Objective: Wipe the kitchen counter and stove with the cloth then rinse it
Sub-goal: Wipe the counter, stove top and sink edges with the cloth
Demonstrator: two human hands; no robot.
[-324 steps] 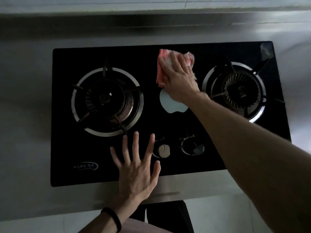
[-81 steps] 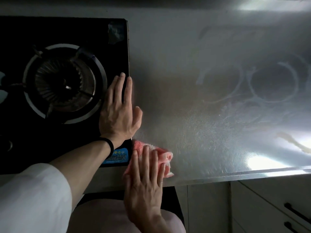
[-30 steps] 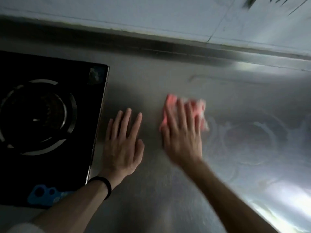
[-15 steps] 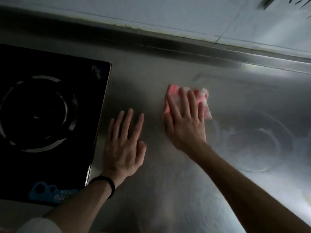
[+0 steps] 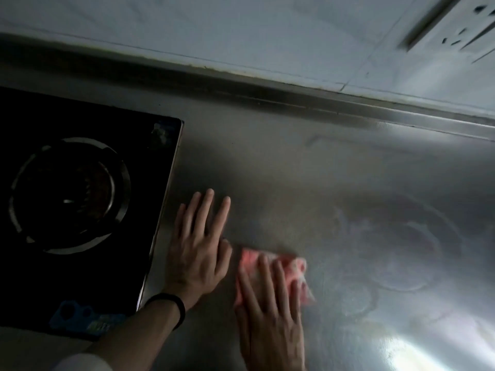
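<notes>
My right hand lies flat with its fingers spread on a pink cloth, pressing it onto the steel counter. The cloth is blurred by motion and partly hidden under the fingers. Just left of it, my left hand rests flat and open on the counter, a dark band around its wrist, its thumb nearly touching the cloth. The black glass stove with one round burner fills the left of the view, its right edge beside my left hand.
Pale ring-shaped marks show on the counter to the right of the cloth. A raised steel lip and a tiled wall close off the back. A wall socket sits at the top right. A blue sticker marks the stove's near corner.
My right hand has pulled the cloth toward me, from the middle of the counter down to beside my left thumb. My left hand has stayed flat in place.
</notes>
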